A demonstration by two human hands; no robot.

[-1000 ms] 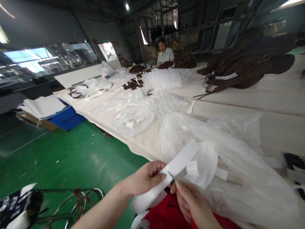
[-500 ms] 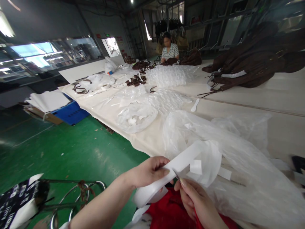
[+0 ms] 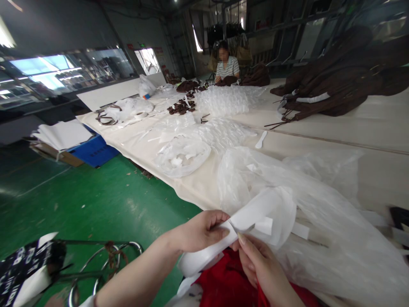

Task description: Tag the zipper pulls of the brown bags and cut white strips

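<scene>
A wide white strip (image 3: 255,209) runs slantwise in front of me, its lower part curling in loops below my hands. My left hand (image 3: 204,232) is closed on it, thumb on top and fingers behind. My right hand (image 3: 258,260) is closed around small scissors (image 3: 251,227), whose handles the fingers hide. Their thin blades stand apart at the strip's edge, just right of my left thumb. Beyond the hands, the strip's far end lies over a clear plastic bag (image 3: 329,204). A small white piece (image 3: 264,225) lies beside the strip.
Clear bags and a bag of white scraps (image 3: 182,160) lie on the cream-covered table (image 3: 191,192). A white plastic piece (image 3: 261,140) and brown garments (image 3: 332,94) lie farther back. A person (image 3: 227,68) sits at the far end. A blue crate (image 3: 94,151) stands left.
The scissors' blades came together over the strip half a second ago and now stand apart again at its edge. The view has shifted slightly; my left hand keeps its hold.
</scene>
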